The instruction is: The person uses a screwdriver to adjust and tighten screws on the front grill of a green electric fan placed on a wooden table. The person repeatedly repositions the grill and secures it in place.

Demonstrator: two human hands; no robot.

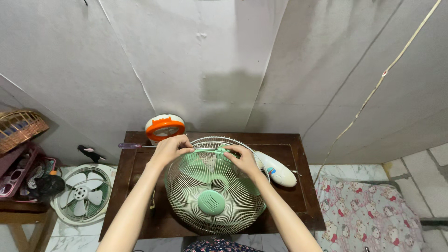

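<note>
A pale green electric fan with a white wire grille (212,189) stands on a dark wooden table (289,154), its front facing me. My left hand (170,148) grips the top left of the grille rim. My right hand (240,156) pinches a green clip or band at the top of the rim, just right of centre. Both hands touch the fan's upper edge, a few centimetres apart. The fan's white base (277,170) sticks out behind the grille on the right.
A screwdriver with a purple handle (133,145) lies at the table's back left. An orange and white round lamp (164,127) stands against the wall. A second small fan (84,193) lies on the floor at left. A wicker basket (18,128) and a patterned mattress (368,214) flank the table.
</note>
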